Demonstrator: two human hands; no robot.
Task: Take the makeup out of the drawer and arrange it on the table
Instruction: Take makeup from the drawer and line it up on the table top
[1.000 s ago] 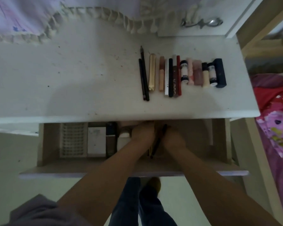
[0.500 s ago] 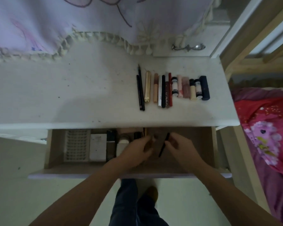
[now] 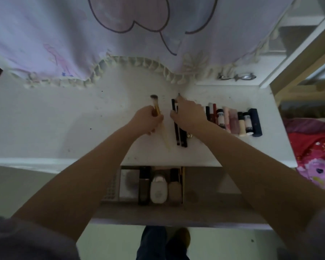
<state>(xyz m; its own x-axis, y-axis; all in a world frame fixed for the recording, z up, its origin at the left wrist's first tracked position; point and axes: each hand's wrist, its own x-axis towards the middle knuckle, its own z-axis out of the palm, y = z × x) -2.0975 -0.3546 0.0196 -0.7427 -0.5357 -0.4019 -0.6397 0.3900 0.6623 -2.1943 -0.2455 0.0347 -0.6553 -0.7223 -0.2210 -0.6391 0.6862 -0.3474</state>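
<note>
Makeup sits in two places: a row on the white table point(image 3: 64, 117) and a few pieces left in the open drawer point(image 3: 195, 212) below the table's front edge. In the drawer's left part a white boxed item point(image 3: 129, 182), a dark tall bottle point(image 3: 144, 186), a white rounded container point(image 3: 158, 190) and a brownish bottle point(image 3: 175, 190) stand side by side; a white perforated tray point(image 3: 111, 188) shows just left of them, partly hidden by the left forearm. The drawer's right part shows bare wood.

On the table the row runs from long black pencils point(image 3: 177, 132) on the left, through red and black tubes point(image 3: 211, 113), a black-capped white bottle point(image 3: 220, 118), pink tubes point(image 3: 231, 121), a cream tube point(image 3: 241, 124) and another small white bottle point(image 3: 249, 122), to a dark navy tube point(image 3: 255, 121) at the right end, all lying parallel and close together.

The left hand point(image 3: 147, 121) is curled round a makeup brush point(image 3: 156, 106) with a gold ferrule, dark bristles pointing away, just left of the pencils. The right hand point(image 3: 189, 115) rests over the pencils, its fingertips pinching a thin dark pencil point(image 3: 179, 95) at the far end.
</note>
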